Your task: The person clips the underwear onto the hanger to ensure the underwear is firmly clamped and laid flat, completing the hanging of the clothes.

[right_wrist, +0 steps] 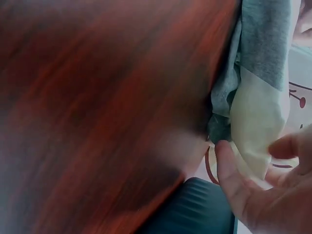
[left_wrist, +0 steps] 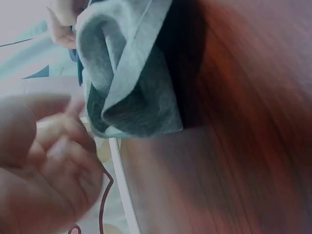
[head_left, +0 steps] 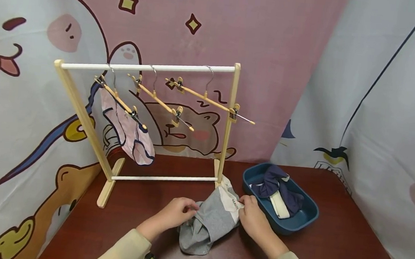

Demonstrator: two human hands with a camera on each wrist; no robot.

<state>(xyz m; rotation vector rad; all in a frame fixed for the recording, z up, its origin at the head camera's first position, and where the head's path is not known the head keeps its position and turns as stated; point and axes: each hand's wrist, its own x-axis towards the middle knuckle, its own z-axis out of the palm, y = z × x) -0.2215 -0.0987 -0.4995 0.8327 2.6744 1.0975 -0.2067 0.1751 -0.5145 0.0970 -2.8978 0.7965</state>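
Note:
A crumpled grey garment (head_left: 212,220) with a white, lettered section lies on the table, partly folded over itself. My right hand (head_left: 256,220) holds its white edge at the right; in the right wrist view the fingers (right_wrist: 229,170) lie around the white end (right_wrist: 256,126). My left hand (head_left: 176,213) is beside the grey part, fingers loosely bent. The left wrist view has this hand (left_wrist: 53,161) blurred, just off the cloth (left_wrist: 126,83), with nothing in its grasp.
A wooden rack (head_left: 146,68) with a white rail stands behind. Pink underpants (head_left: 129,133) are clipped to its left hanger; two bare clip hangers (head_left: 163,103) hang farther right. A blue basin (head_left: 304,224) holding navy and cream cloth (head_left: 290,196) stands at the right.

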